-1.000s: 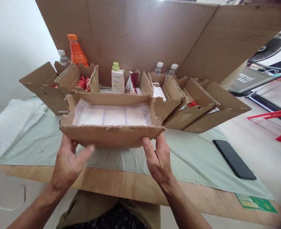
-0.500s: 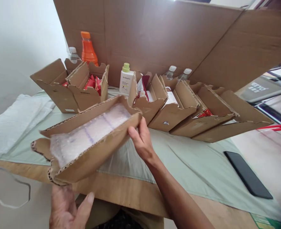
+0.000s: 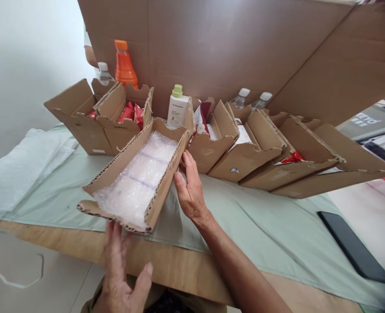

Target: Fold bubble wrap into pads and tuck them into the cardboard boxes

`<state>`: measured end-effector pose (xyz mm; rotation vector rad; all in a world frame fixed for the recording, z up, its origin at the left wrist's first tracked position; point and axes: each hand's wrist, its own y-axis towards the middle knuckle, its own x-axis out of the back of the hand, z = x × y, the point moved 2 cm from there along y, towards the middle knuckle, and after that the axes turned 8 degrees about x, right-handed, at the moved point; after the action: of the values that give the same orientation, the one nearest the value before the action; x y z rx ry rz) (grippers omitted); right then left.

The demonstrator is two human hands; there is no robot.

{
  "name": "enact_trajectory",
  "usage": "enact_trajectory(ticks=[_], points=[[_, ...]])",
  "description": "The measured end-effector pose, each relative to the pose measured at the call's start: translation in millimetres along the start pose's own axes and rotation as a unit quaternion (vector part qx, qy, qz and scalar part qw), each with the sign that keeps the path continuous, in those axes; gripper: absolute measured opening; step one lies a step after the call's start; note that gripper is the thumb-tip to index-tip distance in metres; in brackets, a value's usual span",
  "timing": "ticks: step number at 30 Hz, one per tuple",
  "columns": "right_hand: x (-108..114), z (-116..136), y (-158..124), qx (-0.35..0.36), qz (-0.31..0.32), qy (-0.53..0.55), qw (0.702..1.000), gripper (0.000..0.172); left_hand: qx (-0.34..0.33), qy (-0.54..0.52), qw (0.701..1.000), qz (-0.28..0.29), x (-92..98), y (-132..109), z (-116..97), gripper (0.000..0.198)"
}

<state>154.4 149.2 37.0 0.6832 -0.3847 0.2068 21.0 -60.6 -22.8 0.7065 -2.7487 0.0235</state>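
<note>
At the near edge of the tabletop [image 3: 179, 265], I have a long cardboard tray [image 3: 162, 189] lying slantwise over the pale green cloth [image 3: 244, 217], its far end pointing at the row of similar trays [image 3: 218, 150] and its near end close to me. My left hand [image 3: 120, 269] is spread open, with its fingers reaching under the tray's near end and the thumb free. My right hand [image 3: 189, 191] lies flat and open against the tray's right wall, gripping nothing. As I judge it, the lining is done: bubble wrap [image 3: 140, 178] covers the tray floor from end to end. No product sits on it, and the tray stands apart from the row rather than in line with it. The other trays hold red packets [image 3: 130, 112] and white packs, with an orange bottle [image 3: 124, 65] and a green-capped white bottle [image 3: 178, 108] behind them. I cannot tell whether the tray rests on the cloth or is partly lifted. The white bottle's label is too small to read, the tray walls hide most contents, and the dark phone [image 3: 355, 248] runs off toward the right edge.
</note>
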Motion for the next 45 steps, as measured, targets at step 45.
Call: enact_trajectory(ticks=[45], points=[[-46,-41,11,0.014,0.173,-0.169,0.97,0.064,-0.089,0.172,0.961,0.199,-32.9,148,-2,0.071]])
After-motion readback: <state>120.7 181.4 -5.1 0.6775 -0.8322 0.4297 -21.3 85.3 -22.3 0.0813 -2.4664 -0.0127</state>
